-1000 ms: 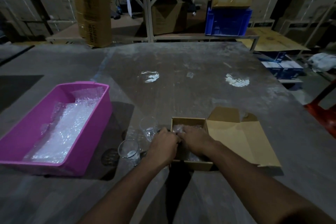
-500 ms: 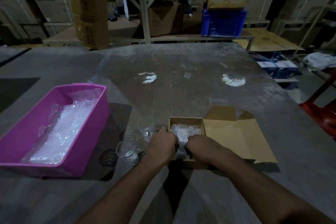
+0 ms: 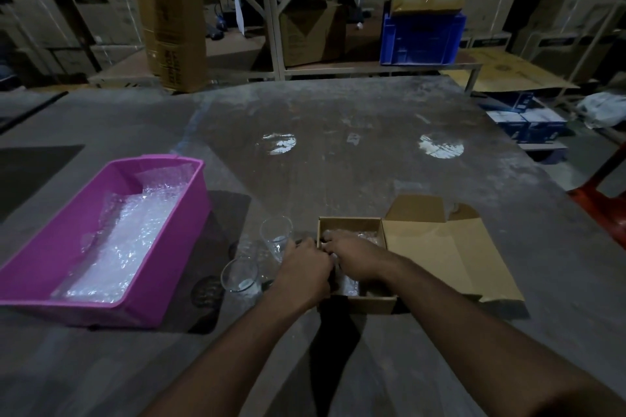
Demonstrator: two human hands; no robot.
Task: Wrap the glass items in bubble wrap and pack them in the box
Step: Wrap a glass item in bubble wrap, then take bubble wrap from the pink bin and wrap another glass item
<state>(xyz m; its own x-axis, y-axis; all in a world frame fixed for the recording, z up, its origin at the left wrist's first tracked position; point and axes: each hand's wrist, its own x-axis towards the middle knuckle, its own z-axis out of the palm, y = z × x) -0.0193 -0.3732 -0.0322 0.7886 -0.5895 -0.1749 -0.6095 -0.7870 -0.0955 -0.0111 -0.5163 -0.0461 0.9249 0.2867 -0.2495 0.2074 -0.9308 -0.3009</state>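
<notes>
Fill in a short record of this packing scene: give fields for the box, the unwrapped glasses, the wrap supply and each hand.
box: small open brown cardboard box, flaps folded out to the right, bubble-wrapped contents inside
unwrapped glasses: two clear drinking glasses standing on the grey table left of the box
wrap supply: bubble wrap sheets in the pink plastic tub
left hand: at the box's left wall, fingers curled
right hand: inside the box, on the wrapped contents

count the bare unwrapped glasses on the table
2: one glass beside the box, another glass nearer the pink bin. Hands may hide more.
</notes>
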